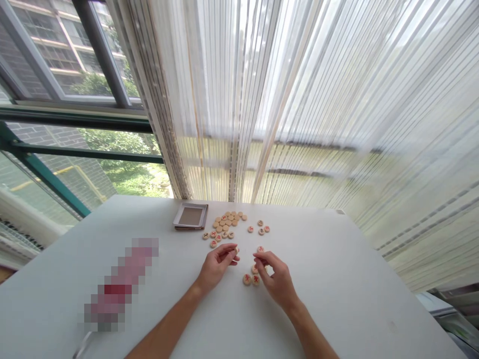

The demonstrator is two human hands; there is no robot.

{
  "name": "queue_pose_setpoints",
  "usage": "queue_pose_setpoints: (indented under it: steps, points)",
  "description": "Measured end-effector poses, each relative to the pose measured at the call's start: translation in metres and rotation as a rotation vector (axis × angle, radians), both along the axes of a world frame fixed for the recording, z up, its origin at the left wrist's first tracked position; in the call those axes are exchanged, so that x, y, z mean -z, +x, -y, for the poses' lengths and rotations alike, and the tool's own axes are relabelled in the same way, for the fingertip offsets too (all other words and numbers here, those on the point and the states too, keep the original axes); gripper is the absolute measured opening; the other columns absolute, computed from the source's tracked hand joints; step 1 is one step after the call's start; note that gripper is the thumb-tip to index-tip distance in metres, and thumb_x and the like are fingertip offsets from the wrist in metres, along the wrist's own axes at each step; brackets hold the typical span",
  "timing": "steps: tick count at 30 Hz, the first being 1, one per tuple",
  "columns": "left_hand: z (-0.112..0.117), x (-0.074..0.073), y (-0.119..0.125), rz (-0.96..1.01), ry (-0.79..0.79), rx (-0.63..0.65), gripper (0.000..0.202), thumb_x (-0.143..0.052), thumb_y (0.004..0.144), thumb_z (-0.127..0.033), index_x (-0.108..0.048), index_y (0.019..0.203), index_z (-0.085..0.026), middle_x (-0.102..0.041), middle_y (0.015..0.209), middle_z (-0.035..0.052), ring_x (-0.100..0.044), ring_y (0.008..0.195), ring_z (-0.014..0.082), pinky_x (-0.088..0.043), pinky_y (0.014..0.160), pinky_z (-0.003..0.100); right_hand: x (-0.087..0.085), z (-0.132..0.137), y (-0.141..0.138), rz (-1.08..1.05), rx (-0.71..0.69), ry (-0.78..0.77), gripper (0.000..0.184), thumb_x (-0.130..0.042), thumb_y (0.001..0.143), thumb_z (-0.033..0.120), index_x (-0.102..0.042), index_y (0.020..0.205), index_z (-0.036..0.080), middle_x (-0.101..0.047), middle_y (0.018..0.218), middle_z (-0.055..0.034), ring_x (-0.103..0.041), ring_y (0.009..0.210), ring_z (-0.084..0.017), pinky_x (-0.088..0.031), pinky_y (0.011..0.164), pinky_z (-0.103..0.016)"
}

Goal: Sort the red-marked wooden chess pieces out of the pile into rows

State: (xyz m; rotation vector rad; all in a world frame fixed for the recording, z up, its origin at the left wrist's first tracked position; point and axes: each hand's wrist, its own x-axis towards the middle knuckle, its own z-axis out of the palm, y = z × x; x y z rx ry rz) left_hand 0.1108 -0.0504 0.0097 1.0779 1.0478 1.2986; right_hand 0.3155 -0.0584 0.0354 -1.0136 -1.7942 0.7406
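Left hand (216, 263) pinches a disc (237, 250). Right hand (276, 277) half-curled at near discs (247, 279), can't tell if holding any. Far pile (228, 223), box (190, 229) left of it, on worktop (337, 299).

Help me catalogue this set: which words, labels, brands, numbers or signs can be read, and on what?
No text can be quoted with certainty.
Signs on the red-marked discs by the right hand: too small and blurred to read.
Signs on the dark-marked discs near the box: likewise unreadable.
Pixelated pink item: any print is hidden.
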Motion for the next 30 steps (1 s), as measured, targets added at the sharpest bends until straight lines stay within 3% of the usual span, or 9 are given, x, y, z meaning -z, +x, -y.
queue_pose_setpoints:
  steps: [9,16,25,30]
  points:
    - [-0.0028,0.0075,-0.0013,0.092,0.000,0.049,0.035,-0.078,0.074,-0.030,-0.061,0.101,-0.016,-0.069,0.085,0.0026,-0.070,0.079,0.0175,-0.057,0.072,0.029,0.0063,-0.0046,0.0006,-0.006,0.046,0.029,0.017,-0.052,0.093,0.024,-0.067,0.101,0.022,-0.066,0.086,-0.0041,-0.062,0.070,-0.016,-0.052,0.069,-0.027]
    - [0.0009,0.0029,-0.0004,0.026,0.000,0.029,0.029,-0.076,0.075,-0.035,-0.062,0.090,-0.014,-0.070,0.072,0.0022,-0.071,0.067,0.0182,-0.058,0.064,0.029,0.0062,-0.0044,0.0004,0.001,0.046,0.014,0.016,-0.052,0.093,0.024,-0.067,0.100,0.023,-0.066,0.085,-0.0031,-0.061,0.070,-0.015,-0.051,0.069,-0.027]
    - [0.0009,0.0042,0.0010,-0.021,-0.047,0.035,0.040,-0.070,0.078,-0.047,-0.068,0.096,-0.011,-0.074,0.088,0.0110,-0.074,0.071,0.0229,-0.060,0.066,0.033,0.0063,-0.0041,0.0011,0.017,0.040,0.017,0.016,-0.051,0.093,0.024,-0.066,0.100,0.022,-0.065,0.085,-0.0036,-0.061,0.071,-0.016,-0.051,0.069,-0.027]
    - [0.0040,-0.0016,0.0023,-0.054,-0.017,0.089,0.042,-0.065,0.083,-0.046,-0.069,0.107,-0.012,-0.074,0.096,0.0121,-0.073,0.084,0.0248,-0.059,0.077,0.037,0.0069,-0.0035,0.0003,0.032,0.038,0.018,0.017,-0.051,0.093,0.023,-0.065,0.101,0.022,-0.065,0.086,-0.0035,-0.062,0.072,-0.016,-0.051,0.069,-0.027]
